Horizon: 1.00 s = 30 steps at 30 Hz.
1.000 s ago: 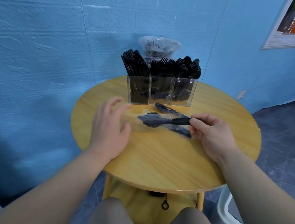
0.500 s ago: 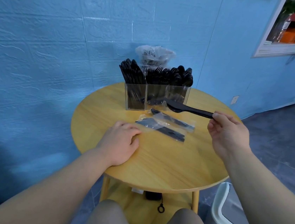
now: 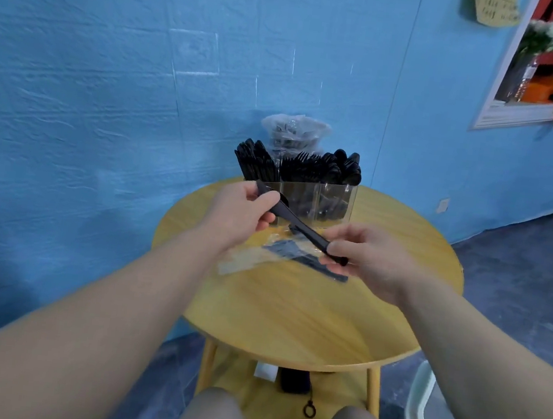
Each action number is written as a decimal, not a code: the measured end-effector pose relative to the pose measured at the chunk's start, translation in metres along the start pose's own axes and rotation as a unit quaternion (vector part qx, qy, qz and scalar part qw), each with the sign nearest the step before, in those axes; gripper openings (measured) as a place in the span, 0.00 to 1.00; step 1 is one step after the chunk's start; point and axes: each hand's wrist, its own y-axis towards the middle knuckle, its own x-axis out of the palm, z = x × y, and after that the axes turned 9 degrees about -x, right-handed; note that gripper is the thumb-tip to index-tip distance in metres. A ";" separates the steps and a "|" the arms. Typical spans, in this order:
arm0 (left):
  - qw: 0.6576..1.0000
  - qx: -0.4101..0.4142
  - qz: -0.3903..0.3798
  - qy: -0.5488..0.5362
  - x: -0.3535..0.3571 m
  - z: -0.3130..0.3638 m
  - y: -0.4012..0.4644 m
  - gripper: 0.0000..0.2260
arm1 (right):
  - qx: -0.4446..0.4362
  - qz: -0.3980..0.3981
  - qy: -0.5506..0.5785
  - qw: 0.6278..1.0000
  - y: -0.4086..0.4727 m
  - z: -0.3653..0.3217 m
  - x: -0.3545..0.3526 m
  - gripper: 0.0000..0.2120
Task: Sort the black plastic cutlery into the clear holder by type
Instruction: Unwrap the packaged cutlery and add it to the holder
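Above one round table (image 3: 290, 314), two hands, left hand (image 3: 240, 215) and right hand (image 3: 366, 257), each pinching one black utensil (image 3: 297, 225) (type unclear).

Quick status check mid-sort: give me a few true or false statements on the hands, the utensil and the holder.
1. Both hands hold one black utensil. True: left hand, right hand.
2. The clear holder lies tipped over. False: it stands upright, filled with cutlery.
3. Wrapped cutlery lies on the round table. True.
4. The held utensil is already in the holder. False: it is in front of the holder, above the table.
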 end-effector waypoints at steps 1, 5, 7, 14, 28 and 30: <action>1.000 0.013 -0.007 0.014 0.000 0.002 -0.002 0.05 | -0.016 -0.018 -0.074 0.997 0.002 -0.006 0.002 0.07; 0.995 0.066 -0.039 0.066 0.007 0.007 -0.010 0.06 | -0.112 -0.029 -0.122 0.986 0.016 -0.031 0.021 0.14; 0.993 0.087 -0.043 0.073 0.009 0.010 -0.012 0.08 | -0.146 -0.020 -0.138 0.979 0.022 -0.038 0.028 0.13; 0.994 0.078 -0.034 0.069 0.002 0.017 -0.001 0.10 | -0.166 0.033 -0.096 0.981 0.031 -0.044 0.037 0.07; 0.958 0.193 0.196 0.085 -0.044 0.077 0.059 0.09 | -0.153 0.205 -0.157 0.954 0.088 -0.052 0.011 0.08; 0.940 0.231 0.226 0.107 -0.050 0.089 0.070 0.08 | -0.155 0.207 -0.166 0.952 0.095 -0.053 0.008 0.08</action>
